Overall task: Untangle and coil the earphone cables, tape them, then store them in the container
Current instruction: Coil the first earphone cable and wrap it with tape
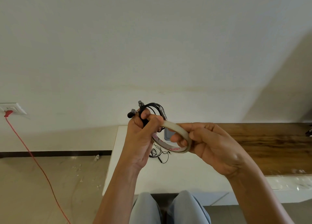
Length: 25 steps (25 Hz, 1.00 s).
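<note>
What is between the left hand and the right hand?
In the head view, the tape roll spans between the left hand and right hand; both hold it.

Glossy translucent tape roll [175, 137], black rubbery earphone cable [152, 108], grainy wood tabletop [270, 139].

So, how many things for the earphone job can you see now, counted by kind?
Earphone sets: 2, the coiled earphones in the left hand and the tangled earphones lying on the white table
Tape rolls: 1, the tape roll held by the right hand
Containers: 1, the grey container, mostly hidden behind the tape roll
Total: 4
</note>
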### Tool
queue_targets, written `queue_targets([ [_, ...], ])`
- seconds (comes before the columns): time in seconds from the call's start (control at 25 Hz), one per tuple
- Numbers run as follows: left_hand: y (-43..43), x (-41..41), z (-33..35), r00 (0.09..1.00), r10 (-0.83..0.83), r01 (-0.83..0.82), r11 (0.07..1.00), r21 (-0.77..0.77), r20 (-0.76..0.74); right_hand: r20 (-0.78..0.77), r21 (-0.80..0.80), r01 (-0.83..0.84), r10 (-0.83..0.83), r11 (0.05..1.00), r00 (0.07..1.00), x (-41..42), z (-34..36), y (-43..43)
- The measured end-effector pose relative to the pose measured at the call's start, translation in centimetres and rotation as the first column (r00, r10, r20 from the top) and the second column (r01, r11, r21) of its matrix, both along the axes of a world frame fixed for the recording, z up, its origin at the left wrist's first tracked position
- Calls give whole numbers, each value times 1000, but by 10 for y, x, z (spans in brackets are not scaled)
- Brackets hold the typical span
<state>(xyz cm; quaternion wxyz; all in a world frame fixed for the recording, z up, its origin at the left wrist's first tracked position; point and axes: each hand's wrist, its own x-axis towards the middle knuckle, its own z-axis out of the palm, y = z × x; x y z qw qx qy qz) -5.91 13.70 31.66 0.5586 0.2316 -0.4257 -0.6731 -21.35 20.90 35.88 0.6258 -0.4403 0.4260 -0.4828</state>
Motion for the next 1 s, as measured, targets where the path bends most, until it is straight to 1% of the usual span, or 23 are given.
queue_targets([
  [0.08,-1,0,0,1000,-5,5,1000,6,-14,13,17,21,-21,1000,1000,1,2,-1],
  [0.32,-3,-1,-3,999,13,-12,1000,25,-45,-20,12,44,-44,999,999,3,-3,-3],
  [0.44,-4,-1,-3,999,18,-16,1000,24,-51,27,8,12,-12,1000,1000,4,-1,-3],
  [0.52,-4,-3,-2,998,29,-27,999,31,-48,53,14,24,-25,1000,998,5,-1,-4],
  [0.6,-4,-4,-3,998,32,-31,999,31,-54,40,13,42,-43,999,998,4,-2,-5],
  [0.8,-6,-1,-3,998,28,-26,999,35,-59,-23,15,6,-6,1000,1000,4,-3,-7],
  [1.0,-7,-2,-5,996,9,-6,999,34,-83,53,16,-13,12,1000,999,5,-1,-6],
])
